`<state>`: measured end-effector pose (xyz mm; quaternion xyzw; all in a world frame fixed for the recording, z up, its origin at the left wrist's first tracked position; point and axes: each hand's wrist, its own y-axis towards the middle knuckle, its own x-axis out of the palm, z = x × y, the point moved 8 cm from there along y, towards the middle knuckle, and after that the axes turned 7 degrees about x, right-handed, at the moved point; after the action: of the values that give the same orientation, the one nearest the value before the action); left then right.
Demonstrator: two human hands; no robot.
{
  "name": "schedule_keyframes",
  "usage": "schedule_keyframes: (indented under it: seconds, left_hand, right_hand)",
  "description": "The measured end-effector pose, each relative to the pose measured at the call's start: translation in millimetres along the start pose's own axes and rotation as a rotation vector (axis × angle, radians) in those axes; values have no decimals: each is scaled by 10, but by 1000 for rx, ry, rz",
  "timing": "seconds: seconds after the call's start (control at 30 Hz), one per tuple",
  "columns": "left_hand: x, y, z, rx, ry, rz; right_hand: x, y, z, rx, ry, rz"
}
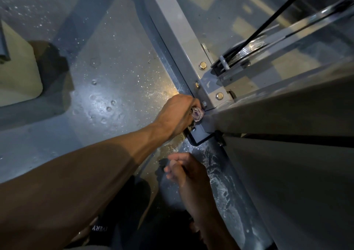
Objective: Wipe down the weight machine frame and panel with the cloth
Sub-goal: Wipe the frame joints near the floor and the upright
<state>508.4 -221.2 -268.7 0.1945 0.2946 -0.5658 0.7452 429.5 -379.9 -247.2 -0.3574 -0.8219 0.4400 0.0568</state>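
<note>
Nearest the lens, a bare forearm crossing from lower left toward the middle, ending in the left hand [177, 113] with fingers curled tight round a bunched cloth [197, 114]. Cloth pressed against the grey frame [178, 29] right at the corner joint, just beside the bolted bracket [212, 89] with its hex bolts. Nearer and lower, the right hand [186, 170], loosely curled, holding nothing visible, hovering clear of the metal over the floor. Below it, a dark shoe [107, 228] with white lettering, partly cut off at the bottom edge.

To the right, the pale flat panel [287, 113] running from the joint out to the right edge, a dark seam beneath it. Far right, behind clear sheeting, a pulley [247, 52] with a black cable [275, 16] running up and away.

Left of the frame, a wide stretch of speckled grey floor [107, 73], open as far as a pale block [17, 68] at the far left. Whitish smears on the dark strip near the right hand.
</note>
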Motion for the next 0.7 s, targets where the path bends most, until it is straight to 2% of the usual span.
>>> schedule_keyframes:
  seconds: [0.17, 0.3, 0.33, 0.47, 0.53, 0.6, 0.7]
  left_hand:
    - [40, 16, -5, -109, 48, -4]
    - [-239, -169, -286, -311, -152, 280]
    - [-334, -171, -350, -305, -136, 300]
    - [-469, -10, -195, -79, -60, 111]
    - [-314, 41, -4, 34, -6, -50]
    - [-147, 40, 102, 116, 91, -138]
    - [-79, 40, 96, 107, 175, -181]
  right_hand:
    - [32, 17, -54, -28, 42, 15]
    - [39, -1, -85, -80, 83, 25]
    - [33, -8, -78, -90, 76, 18]
    - [18, -57, -23, -60, 49, 8]
    - [22, -64, -20, -52, 62, 21]
    - [21, -57, -31, -57, 67, 34]
    - [39, -40, -42, -82, 79, 40]
